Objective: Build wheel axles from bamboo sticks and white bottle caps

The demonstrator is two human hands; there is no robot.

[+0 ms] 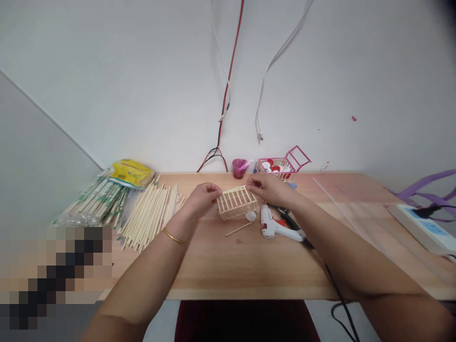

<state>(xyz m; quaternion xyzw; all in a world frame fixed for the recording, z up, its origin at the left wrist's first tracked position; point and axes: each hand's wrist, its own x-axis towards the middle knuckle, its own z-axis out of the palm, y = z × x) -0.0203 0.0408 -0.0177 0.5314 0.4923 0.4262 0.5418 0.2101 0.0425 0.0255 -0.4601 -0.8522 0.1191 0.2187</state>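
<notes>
A small box of pale wooden sticks, with slatted sides, is held between my two hands over the table. My left hand is closed in a pinch at its upper left corner. At its upper right corner the fingers of my right hand are pinched together. Just below the box lie a round white piece and a loose wooden stick. A white glue gun with an orange trigger rests under my right forearm, beside dark-handled pliers, partly hidden.
Left of my hands lie a spread of wooden sticks, bagged sticks and a yellow packet. A pink cup and a pink-edged stick box stand by the wall. A power strip sits at right.
</notes>
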